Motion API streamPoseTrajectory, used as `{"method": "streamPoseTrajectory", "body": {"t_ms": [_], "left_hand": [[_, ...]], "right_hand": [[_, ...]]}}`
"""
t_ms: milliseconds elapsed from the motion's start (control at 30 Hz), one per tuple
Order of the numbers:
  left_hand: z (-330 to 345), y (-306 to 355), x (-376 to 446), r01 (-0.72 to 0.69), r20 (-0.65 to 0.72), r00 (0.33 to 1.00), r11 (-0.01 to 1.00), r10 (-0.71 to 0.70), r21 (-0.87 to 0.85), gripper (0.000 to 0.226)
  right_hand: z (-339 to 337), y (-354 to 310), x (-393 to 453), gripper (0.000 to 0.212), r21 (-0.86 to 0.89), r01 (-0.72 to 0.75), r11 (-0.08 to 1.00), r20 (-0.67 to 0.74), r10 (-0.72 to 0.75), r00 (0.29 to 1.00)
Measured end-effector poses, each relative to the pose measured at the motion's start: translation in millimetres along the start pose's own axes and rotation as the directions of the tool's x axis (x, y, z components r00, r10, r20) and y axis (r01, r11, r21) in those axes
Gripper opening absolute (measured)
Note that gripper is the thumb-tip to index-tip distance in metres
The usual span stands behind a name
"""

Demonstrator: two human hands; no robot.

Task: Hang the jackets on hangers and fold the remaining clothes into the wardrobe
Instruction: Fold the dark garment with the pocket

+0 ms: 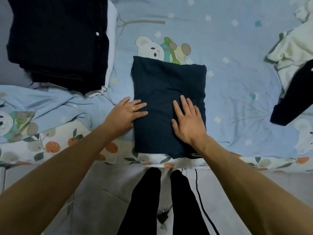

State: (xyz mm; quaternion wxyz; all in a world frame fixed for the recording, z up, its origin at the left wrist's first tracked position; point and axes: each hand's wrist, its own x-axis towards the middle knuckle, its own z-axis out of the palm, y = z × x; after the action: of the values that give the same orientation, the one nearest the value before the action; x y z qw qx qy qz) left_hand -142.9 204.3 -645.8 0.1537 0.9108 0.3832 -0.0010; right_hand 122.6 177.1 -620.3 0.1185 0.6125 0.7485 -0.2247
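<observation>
Navy fabric, a garment (169, 106) folded into a tall rectangle, lies at the centre of the frame on the bed (237, 48), near its front edge. We press our left hand (126, 114) flat against its left border and lay our right hand (187, 122) flat on its lower right, fingers straight and spread, gripping nothing, likely to smooth the fold and keep it square. At upper left sits a stack of dark folded clothes (59, 43), probably the finished pile. At the right edge lie a cream garment (291, 48) and a dark one (294, 97), unfolded.
</observation>
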Motion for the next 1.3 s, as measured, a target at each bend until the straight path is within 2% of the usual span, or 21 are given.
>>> {"method": "streamPoseTrajectory", "body": {"t_ms": [67, 167, 233, 300, 367, 500, 600, 667, 700, 733, 800, 833, 867, 900, 933, 1000, 1100, 1200, 1300], "left_hand": [[-4, 9, 6, 0.065, -0.163, 0.984, 0.996, -0.076, -0.067, 0.041], [-13, 28, 36, 0.089, -0.318, 0.94, 0.99, -0.12, -0.113, 0.044], [-16, 39, 66, 0.145, -0.274, 0.948, 0.986, -0.163, -0.085, 0.049], [-11, 40, 89, 0.246, -0.151, 0.957, 0.969, -0.248, -0.036, 0.057], [4, 28, 99, 0.328, -0.068, 0.943, 0.944, -0.326, 0.025, 0.063], [27, 8, 96, 0.384, -0.031, 0.924, 0.922, -0.382, 0.056, 0.067], [23, 15, 93, 0.432, -0.057, 0.901, 0.902, -0.43, 0.022, 0.066], [15, 24, 77, 0.515, -0.119, 0.843, 0.851, -0.525, -0.105, 0.065], [11, 29, 67, 0.555, -0.151, 0.787, 0.794, -0.598, -0.249, 0.064], [3, 34, 59, 0.578, -0.158, 0.703, 0.686, -0.694, -0.441, 0.063], [-10, 32, 57, 0.543, -0.03, 0.476, 0.32, -0.879, -0.777, 0.061], [-14, 25, 63, 0.517, 0.085, 0.373, 0.131, -0.924, -0.846, 0.063], [-19, 16, 72, 0.484, 0.209, 0.314, -0.033, -0.926, -0.874, 0.066], [-23, 5, 80, 0.438, 0.305, 0.303, -0.152, -0.903, -0.886, 0.069], [-26, -5, 87, 0.406, 0.374, 0.325, -0.229, -0.868, -0.885, 0.07], [-32, -13, 96, 0.413, 0.445, 0.391, -0.278, -0.806, -0.867, 0.059], [-45, -2, 91, 0.427, 0.488, 0.436, -0.304, -0.756, -0.852, 0.04], [-80, 21, 64, 0.323, 0.445, 0.421, -0.328, -0.79, -0.888, 0.03], [-124, 46, 25, 0.237, 0.358, 0.378, -0.285, -0.854, -0.929, 0.018]], "right_hand": [[0, 3, -2, 0.066, 0.034, 0.042, 0.999, -0.062, -0.039, 0.997], [-11, 8, 14, 0.064, 0.038, 0.028, 0.999, -0.287, -0.016, 0.958], [-20, 12, 34, 0.063, -0.009, 0.018, 1.0, -0.342, -0.02, 0.94], [-24, 16, 53, 0.064, -0.07, 0.034, 0.997, -0.352, -0.056, 0.934], [-19, 23, 69, 0.065, -0.122, 0.02, 0.992, -0.31, -0.058, 0.949], [-6, 31, 88, 0.068, -0.223, -0.029, 0.974, -0.201, -0.016, 0.979], [-11, 28, 79, 0.065, -0.13, 0.0, 0.991, -0.252, -0.033, 0.967], [-13, 31, 58, 0.063, 0.043, 0.011, 0.999, -0.342, 0.004, 0.94], [-13, 35, 46, 0.063, 0.179, -0.002, 0.984, -0.378, 0.071, 0.923], [-17, 39, 37, 0.066, 0.347, -0.027, 0.937, -0.384, 0.169, 0.908], [-31, 43, 30, 0.073, 0.672, -0.106, 0.733, -0.273, 0.378, 0.885], [-40, 47, 35, 0.075, 0.786, -0.164, 0.596, -0.166, 0.46, 0.872], [-49, 51, 43, 0.075, 0.86, -0.228, 0.456, -0.041, 0.508, 0.86], [-57, 56, 53, 0.072, 0.896, -0.276, 0.347, 0.061, 0.521, 0.851], [-63, 59, 61, 0.067, 0.911, -0.306, 0.275, 0.132, 0.509, 0.85], [-70, 61, 69, 0.053, 0.926, -0.323, 0.196, 0.202, 0.466, 0.862], [-80, 53, 57, 0.038, 0.943, -0.284, 0.171, 0.196, 0.405, 0.893], [-113, 38, 28, 0.037, 0.953, -0.236, 0.191, 0.153, 0.368, 0.917], [-151, 16, -4, 0.036, 0.954, -0.192, 0.229, 0.117, 0.306, 0.945]]}}
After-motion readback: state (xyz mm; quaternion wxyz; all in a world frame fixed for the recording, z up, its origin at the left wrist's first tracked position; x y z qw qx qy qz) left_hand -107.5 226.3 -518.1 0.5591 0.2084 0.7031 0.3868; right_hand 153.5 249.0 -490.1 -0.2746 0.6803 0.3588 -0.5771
